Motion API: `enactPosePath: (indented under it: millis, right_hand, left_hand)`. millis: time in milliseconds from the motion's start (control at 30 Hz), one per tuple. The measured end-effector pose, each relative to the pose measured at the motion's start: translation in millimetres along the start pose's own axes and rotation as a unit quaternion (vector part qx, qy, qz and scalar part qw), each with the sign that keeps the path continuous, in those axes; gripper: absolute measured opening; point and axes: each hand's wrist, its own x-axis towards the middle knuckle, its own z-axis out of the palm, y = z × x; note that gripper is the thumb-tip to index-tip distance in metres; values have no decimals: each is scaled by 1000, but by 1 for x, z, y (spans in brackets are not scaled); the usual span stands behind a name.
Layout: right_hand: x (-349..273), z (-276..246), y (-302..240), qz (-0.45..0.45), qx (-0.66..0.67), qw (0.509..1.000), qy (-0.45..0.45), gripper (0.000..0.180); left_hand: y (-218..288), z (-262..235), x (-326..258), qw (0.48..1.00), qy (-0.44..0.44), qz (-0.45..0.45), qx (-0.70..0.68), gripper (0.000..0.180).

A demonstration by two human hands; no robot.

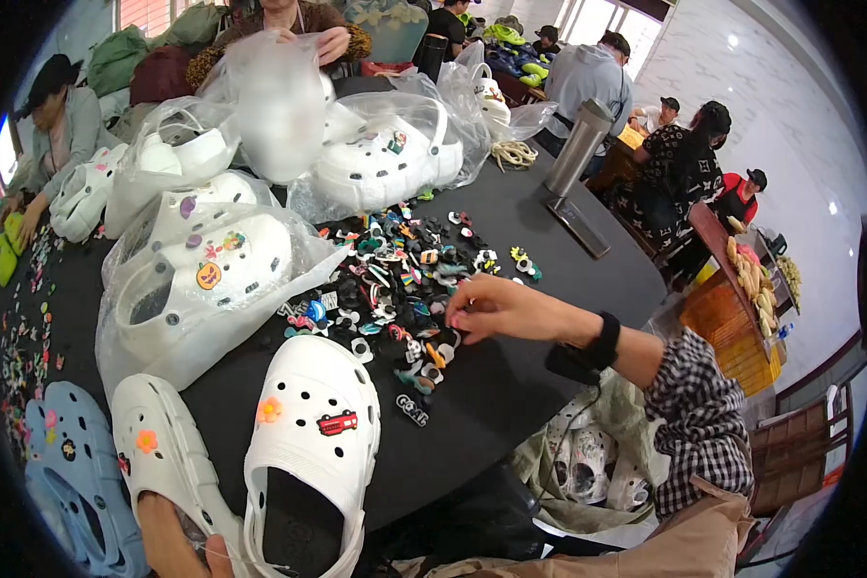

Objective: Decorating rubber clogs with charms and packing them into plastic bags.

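At the lower left my left hand [171,544] reaches into the opening of a white clog [156,433] with an orange flower charm, its fingers partly hidden by the shoe. Right beside it stands another white clog [303,405], bearing an orange flower charm and a red vehicle charm [337,423]. My right hand [496,308] is over the right edge of a heap of small colourful shoe charms [395,275], thumb and fingers brought together. Something pinkish shows at its fingertips, too small to make out. A lettered charm [412,410] lies apart, nearer me.
Bagged white clogs [202,279] stand behind the pair, with more bags [380,159] farther back. Blue clogs [77,472] sit far left. A steel tumbler [578,144] and a phone [578,227] are at the right edge. Across the table, a person's hands [332,45] hold a plastic bag.
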Motion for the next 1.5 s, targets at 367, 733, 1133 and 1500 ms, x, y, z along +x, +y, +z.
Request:
enactPosePath:
  millis: [367, 733, 1133, 1500]
  right_hand:
    - [95, -7, -33, -179, -7, 983, 34, 19]
    - [20, 18, -44, -335, -201, 916, -93, 9]
    - [42, 13, -18, -355, -429, 830, -26, 19]
    - [46, -27, -45, -151, -217, 948, 175, 10]
  left_hand:
    - [2, 2, 2, 1000, -11, -12, -19, 59]
    - [0, 4, -1, 1000, 10, -13, 6, 58]
    - [10, -2, 5, 999, 12, -7, -45, 56]
    - [4, 3, 4, 999, 17, -2, -32, 55]
